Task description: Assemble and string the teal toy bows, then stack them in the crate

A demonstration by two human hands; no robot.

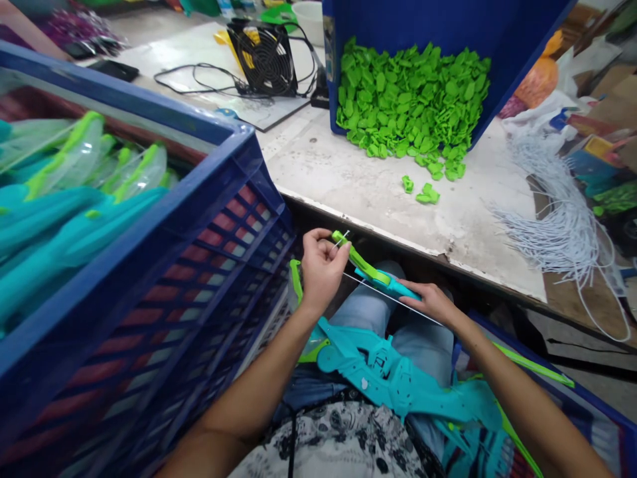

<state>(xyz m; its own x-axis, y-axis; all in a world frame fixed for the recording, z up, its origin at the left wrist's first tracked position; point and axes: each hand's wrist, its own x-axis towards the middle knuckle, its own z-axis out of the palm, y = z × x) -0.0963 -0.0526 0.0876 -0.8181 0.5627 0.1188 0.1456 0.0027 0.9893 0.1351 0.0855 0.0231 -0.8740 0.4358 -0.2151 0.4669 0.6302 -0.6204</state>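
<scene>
Over my lap, my left hand point(321, 265) pinches a thin white cord at the hooked end of a curved green plastic limb point(367, 264), which looks like part of a toy bow. The limb is joined to a teal plastic part point(401, 288). That teal end is gripped by my right hand point(432, 302), fingers laid along it. A white cord point(371, 286) runs taut beneath the piece toward my right wrist. Across my thighs lie larger teal plastic body pieces point(398, 382) with green limbs. The exact cord grip is partly hidden by my left fingers.
A blue crate point(199, 265) stands close on the left, holding teal and green pieces point(74, 206). On the table point(318, 159) are a tipped blue bin point(423, 23) spilling small green parts point(413, 99), a black fan point(266, 60) and a bundle of white cords point(552, 212).
</scene>
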